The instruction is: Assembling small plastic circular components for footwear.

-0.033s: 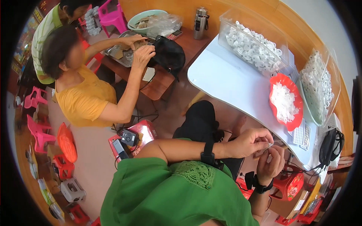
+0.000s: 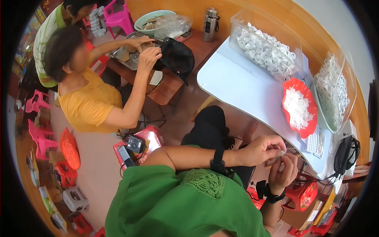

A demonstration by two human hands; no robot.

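Note:
Both of my hands meet past the near edge of the white table (image 2: 231,81). My left hand (image 2: 262,151) is closed, thumb and fingertips pinching a small whitish piece (image 2: 282,153). My right hand (image 2: 283,172) faces it with curled fingers, its fingertips at the same piece. Fingers cover most of that piece, so its exact kind does not show. Closest on the table is a red scalloped dish (image 2: 288,83) heaped with small translucent white pieces (image 2: 297,108). Behind it, a clear bin (image 2: 241,39) holds many round white plastic parts (image 2: 262,49).
Another clear bin (image 2: 349,75) of white parts stands at the right, near a black pouch (image 2: 347,152). At the left, a person in yellow (image 2: 90,102) works over a metal tray (image 2: 118,55) beside a black bag (image 2: 177,59). A red box (image 2: 152,138) and stools (image 2: 308,195) surround me.

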